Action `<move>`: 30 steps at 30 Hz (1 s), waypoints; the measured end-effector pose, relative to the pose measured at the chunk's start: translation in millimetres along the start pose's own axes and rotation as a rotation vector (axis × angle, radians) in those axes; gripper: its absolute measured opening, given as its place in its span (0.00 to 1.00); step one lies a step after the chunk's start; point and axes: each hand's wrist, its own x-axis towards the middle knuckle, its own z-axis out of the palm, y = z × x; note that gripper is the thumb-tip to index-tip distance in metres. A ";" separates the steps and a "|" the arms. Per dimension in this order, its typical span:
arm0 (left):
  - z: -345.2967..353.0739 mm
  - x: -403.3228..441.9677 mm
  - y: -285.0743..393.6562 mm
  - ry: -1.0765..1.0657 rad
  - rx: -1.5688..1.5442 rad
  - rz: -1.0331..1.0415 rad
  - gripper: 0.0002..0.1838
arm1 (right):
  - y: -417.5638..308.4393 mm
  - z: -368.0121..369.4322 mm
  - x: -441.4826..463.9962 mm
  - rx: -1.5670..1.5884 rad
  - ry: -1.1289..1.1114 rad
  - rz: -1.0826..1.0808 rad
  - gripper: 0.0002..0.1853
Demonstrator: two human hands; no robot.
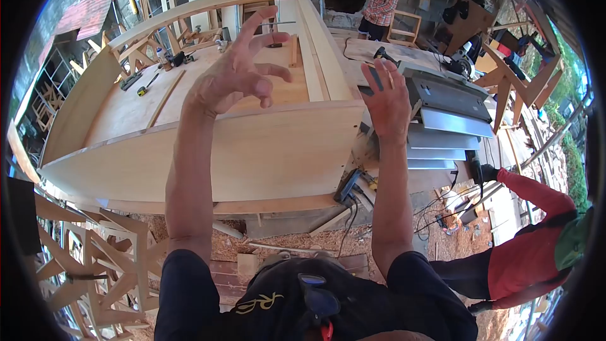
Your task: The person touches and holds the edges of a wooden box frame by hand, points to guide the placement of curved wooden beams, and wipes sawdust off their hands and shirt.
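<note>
Both of my hands are raised in front of me, holding nothing. My left hand [242,72] hovers over the near side of a large pale wooden frame [271,151], its fingers spread and curled. Off the frame's right corner, my right hand [386,102] is lifted with the fingers apart, in front of a grey metal machine [445,98]. Inside the frame lie a loose wood strip [166,98], a yellow-and-black tape measure [142,91], a bottle [160,55] and a dark power tool [182,59]. A corded tool [347,186] rests below the near right corner.
A co-worker in a red sleeve [536,189] stands at the right, a dark-gloved hand [488,172] on a tool. Another person in a checked shirt [380,6] is at the back. Angled wooden pieces [95,259] are piled at lower left. Cords and wood shavings [233,246] cover the ground.
</note>
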 end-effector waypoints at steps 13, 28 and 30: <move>145.8 -73.9 -194.2 -0.076 -0.246 -0.733 0.29 | -43.7 1.1 -157.5 -0.300 0.263 0.733 0.09; 180.8 -140.7 -211.0 -0.272 0.061 -0.508 0.12 | -21.2 -5.2 -198.2 -0.213 -0.086 1.283 0.06; 163.6 -138.5 -173.8 -0.225 0.185 -0.290 0.10 | -8.0 -9.9 -230.0 -0.272 -0.086 1.226 0.07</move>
